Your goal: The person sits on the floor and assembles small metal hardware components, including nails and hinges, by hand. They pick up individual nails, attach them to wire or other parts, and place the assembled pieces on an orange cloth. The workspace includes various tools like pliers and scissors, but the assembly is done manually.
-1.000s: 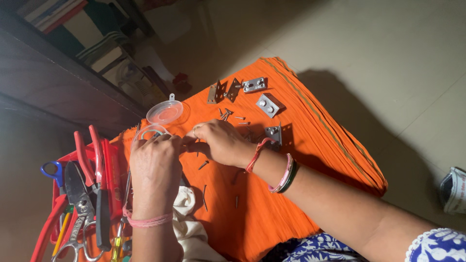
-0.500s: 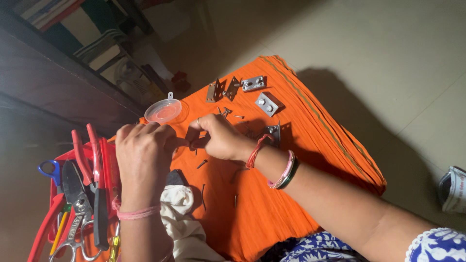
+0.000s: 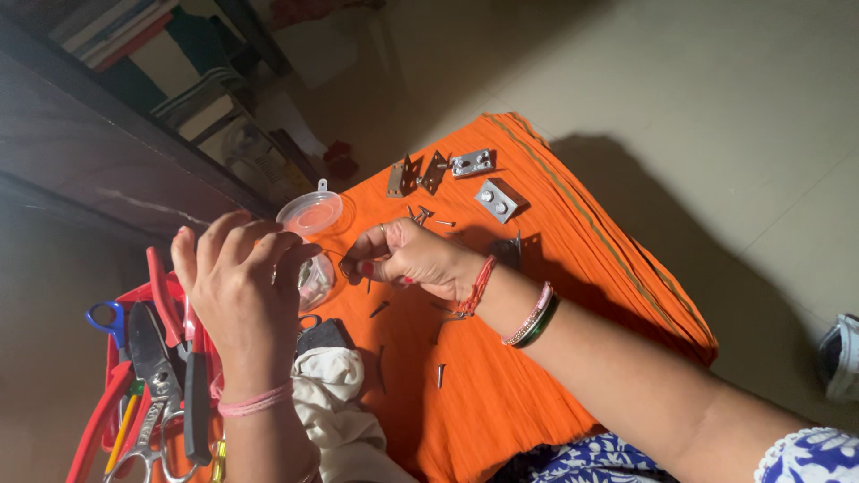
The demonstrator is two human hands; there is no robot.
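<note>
From the head camera, the one view there is, the left hand [image 3: 234, 279] is raised with its fingers curled loosely over a small clear container [image 3: 315, 279] that shows just past its fingertips at about three o'clock; whether it actually grips the container cannot be told, since the palm hides the contact. The right hand [image 3: 407, 259] sits just beside it at three o'clock, fingers pinched together on something small and dark, probably a screw, though it is too small to be sure. The container's clear round lid [image 3: 310, 214] lies on the orange cloth [image 3: 573, 268] at twelve o'clock from the hands. Loose screws [image 3: 379, 309] are scattered on the cloth at five o'clock from the right hand, and metal brackets [image 3: 471, 163] lie toward one o'clock. A red tray of pliers and scissors [image 3: 148, 358] sits at seven o'clock. The risks I judge: the pinched piece could slip and vanish into the cloth's folds, the light container could tip if the left hand's hold is loose, and a wrist brushing the cloth could roll the loose screws off onto the floor.
</note>
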